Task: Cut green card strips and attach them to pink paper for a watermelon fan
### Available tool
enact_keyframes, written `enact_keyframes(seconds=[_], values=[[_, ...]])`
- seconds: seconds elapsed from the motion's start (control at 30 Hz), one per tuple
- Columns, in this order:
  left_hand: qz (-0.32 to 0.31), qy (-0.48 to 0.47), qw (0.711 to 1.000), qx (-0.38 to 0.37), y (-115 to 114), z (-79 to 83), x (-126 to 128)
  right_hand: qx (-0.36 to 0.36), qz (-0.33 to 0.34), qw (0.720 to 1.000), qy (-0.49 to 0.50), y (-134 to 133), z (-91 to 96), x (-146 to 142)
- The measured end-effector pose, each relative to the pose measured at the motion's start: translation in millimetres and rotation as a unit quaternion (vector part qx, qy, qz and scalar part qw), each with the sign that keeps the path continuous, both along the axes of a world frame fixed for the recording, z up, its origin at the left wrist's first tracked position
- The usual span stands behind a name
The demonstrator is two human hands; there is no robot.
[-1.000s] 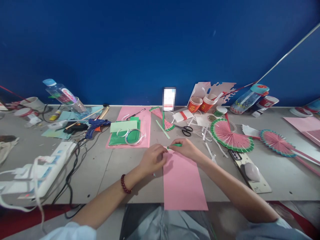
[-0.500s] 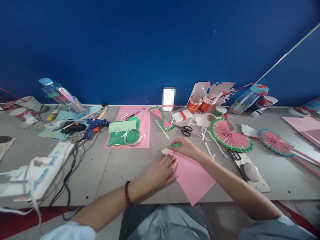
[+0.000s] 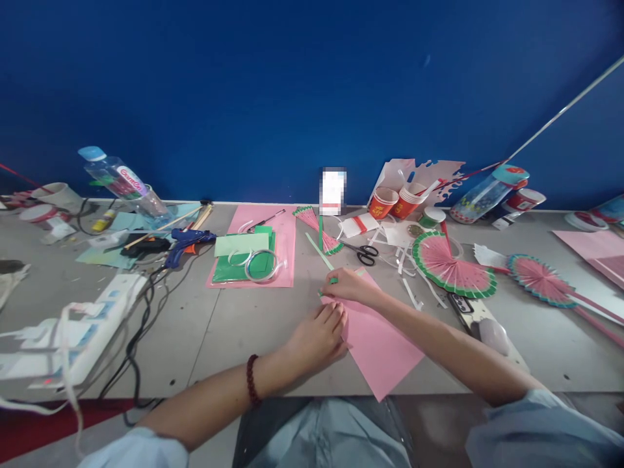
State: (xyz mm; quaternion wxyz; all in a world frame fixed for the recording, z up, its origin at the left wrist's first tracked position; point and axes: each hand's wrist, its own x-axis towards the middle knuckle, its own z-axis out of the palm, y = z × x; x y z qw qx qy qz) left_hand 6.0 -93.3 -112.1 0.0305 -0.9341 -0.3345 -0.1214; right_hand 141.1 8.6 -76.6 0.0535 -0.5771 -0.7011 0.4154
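A sheet of pink paper (image 3: pixel 385 354) lies slantwise on the table in front of me. My left hand (image 3: pixel 324 330) has its curled fingers pressed on the left edge of the sheet. Just beyond it, at the sheet's far left corner, my right hand (image 3: pixel 348 286) pinches a narrow green paper strip (image 3: pixel 334 281). Most of that strip is hidden under the fingers, and a bit of green also shows at the corner by the fingertips. Past my right hand lie a pale green strip (image 3: pixel 319 251) and black scissors (image 3: pixel 366 254).
Watermelon-patterned paper fans (image 3: pixel 458 270) and a phone (image 3: pixel 468 312) lie to the right. Red paper cups (image 3: pixel 383 203) stand at the back. Leftward are green paper packs (image 3: pixel 234 270), a blue glue gun (image 3: pixel 182 246), a power strip (image 3: pixel 104 325) with cables and a bottle (image 3: pixel 119 179).
My right hand has shifted left over the sheet's corner and covers more of the green strip. The left hand stays at the paper's edge. The whole view has shifted slightly.
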Motion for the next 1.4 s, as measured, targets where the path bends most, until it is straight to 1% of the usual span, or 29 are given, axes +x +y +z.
enact_keyframes(seconds=[0.2,0.37,0.5,0.63,0.8,0.97,1.17,1.3,1.4], values=[[0.007,-0.025,1.000,0.010,0.4,0.0,-0.8,0.010,0.013,1.000,-0.010,-0.8,2.2,-2.0],[0.070,-0.066,0.995,0.025,-2.5,-3.6,-2.3,0.021,0.013,0.999,-0.035,-1.6,0.3,-3.5],[0.099,-0.069,0.992,0.049,-4.3,-6.1,-1.7,0.016,0.001,0.997,-0.072,-2.5,-2.6,-4.3],[0.094,-0.053,0.993,0.043,-5.0,-2.7,0.2,0.021,-0.006,0.996,-0.081,-4.0,-2.7,-5.7],[0.084,-0.048,0.995,0.014,-6.2,1.8,1.3,0.024,0.010,0.996,-0.080,-2.5,-1.4,-6.6],[0.092,-0.049,0.994,0.017,-7.0,-0.2,1.4,0.033,0.025,0.996,-0.080,-2.0,1.6,-5.2],[0.089,-0.051,0.995,0.005,-7.4,-0.5,1.2,0.026,0.042,0.995,-0.082,-3.4,6.3,-5.4],[0.090,-0.055,0.994,-0.001,-7.6,-1.1,1.4,0.030,0.043,0.995,-0.085,-3.1,3.8,-4.8],[0.090,-0.051,0.995,0.009,-7.6,-1.4,1.6,0.031,0.046,0.995,-0.088,-2.5,0.4,-4.4]])
